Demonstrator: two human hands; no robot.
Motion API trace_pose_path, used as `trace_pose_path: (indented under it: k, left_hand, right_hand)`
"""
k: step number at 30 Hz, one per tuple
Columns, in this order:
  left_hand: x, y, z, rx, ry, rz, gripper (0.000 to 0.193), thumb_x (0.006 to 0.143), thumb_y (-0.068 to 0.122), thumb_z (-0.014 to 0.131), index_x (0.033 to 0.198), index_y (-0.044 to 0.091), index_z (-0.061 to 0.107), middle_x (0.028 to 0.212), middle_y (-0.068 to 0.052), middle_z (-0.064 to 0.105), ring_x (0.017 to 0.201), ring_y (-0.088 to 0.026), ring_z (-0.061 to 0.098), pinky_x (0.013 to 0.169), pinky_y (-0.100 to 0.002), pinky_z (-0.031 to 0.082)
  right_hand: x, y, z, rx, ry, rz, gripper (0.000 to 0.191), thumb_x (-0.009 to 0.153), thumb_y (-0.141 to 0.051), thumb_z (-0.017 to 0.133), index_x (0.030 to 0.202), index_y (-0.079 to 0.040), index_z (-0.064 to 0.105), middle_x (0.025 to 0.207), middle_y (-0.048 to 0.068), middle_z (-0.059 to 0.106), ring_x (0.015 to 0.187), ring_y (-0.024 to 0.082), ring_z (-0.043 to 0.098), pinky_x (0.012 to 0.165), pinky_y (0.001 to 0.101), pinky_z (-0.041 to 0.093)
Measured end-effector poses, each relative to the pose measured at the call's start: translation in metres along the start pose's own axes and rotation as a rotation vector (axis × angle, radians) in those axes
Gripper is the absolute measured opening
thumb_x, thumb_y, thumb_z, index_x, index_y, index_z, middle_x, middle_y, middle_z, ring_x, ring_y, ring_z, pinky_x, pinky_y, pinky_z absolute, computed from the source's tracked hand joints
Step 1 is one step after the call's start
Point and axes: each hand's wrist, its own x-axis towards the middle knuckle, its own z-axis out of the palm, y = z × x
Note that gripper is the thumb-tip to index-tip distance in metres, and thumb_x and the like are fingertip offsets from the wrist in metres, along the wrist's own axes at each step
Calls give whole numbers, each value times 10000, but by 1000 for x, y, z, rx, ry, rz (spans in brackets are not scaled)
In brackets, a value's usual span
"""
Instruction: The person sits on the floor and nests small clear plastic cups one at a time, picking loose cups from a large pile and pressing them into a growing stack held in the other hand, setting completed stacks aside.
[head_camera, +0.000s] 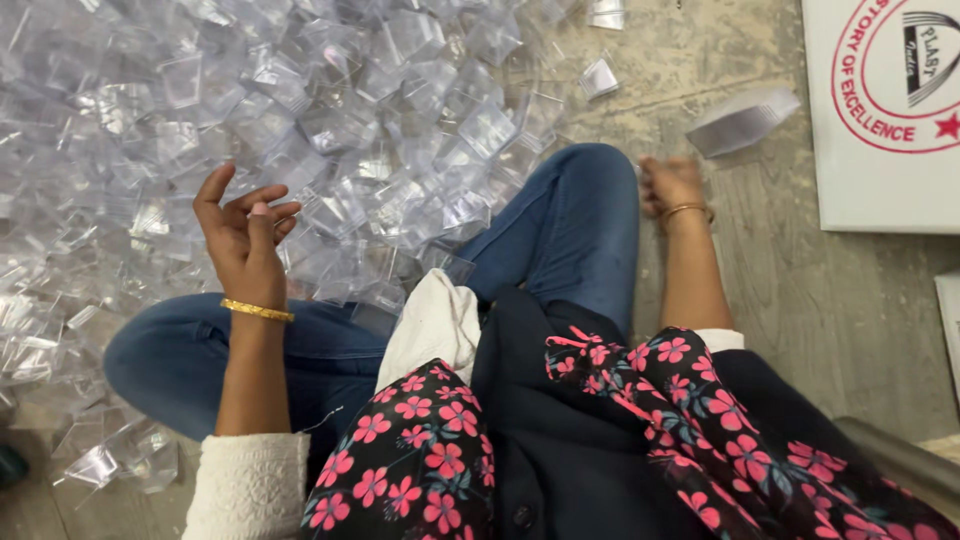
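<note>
Hands: left (243, 235) raised, curled; right (668, 183) on floor (800, 290).

Worn, pale grey concrete floor (800, 290), a white printed board (880, 150) flat at its upper right.

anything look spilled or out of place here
Yes: a loose heap of clear plastic boxes is strewn across the floor against the person's knees. One stack of lids lies apart, tipped on its side. The left hand hovers empty; the right hand rests on the floor.
</note>
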Motion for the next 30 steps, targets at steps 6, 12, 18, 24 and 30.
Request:
trace_pose_path:
  k: [6,12,18,24,30]
  left_hand:
    - [0,-17,-13,-24,-10,9,395,1108,113,523,1490,68,430,1227,-124,668,1037,-167,694,904,-295,562]
    - [-7,-22,14,-67,-240,-56,325,1102,149,559,1407,36,556,1250,-101,649,1103,-178,698,943,-299,560]
    - [-25,-8,53,-185,-566,-206,401,1034,151,573,1425,98,502,1461,-40,473,1292,-207,561,898,-398,636]
    - [-20,19,15,-382,-262,-234,561,962,129,679,1468,175,440,1349,-79,534,1231,-258,646,960,-414,630]
    - [-16,21,10,-201,-231,-350,489,958,144,697,1416,108,529,1434,-72,551,1225,-242,645,929,-406,580]
  right_hand:
    - [-18,-86,44,-75,142,-624,321,904,36,664,1202,-81,658,857,18,744,703,109,705,617,263,564]
    - [-157,-148,97,-214,-180,-1025,370,1038,4,606,1382,-128,641,944,-12,663,840,94,644,708,231,519]
    - [-279,-115,184,-112,-851,-806,446,1031,-108,623,1450,-68,476,995,47,683,904,102,665,815,267,581]
    - [-249,-90,196,-473,-310,-1122,416,903,-149,778,1241,-25,570,995,140,733,907,247,738,800,343,591]
    - [-230,-85,198,-264,-376,-890,242,967,-129,698,1192,-40,701,955,77,796,870,150,763,790,298,608]
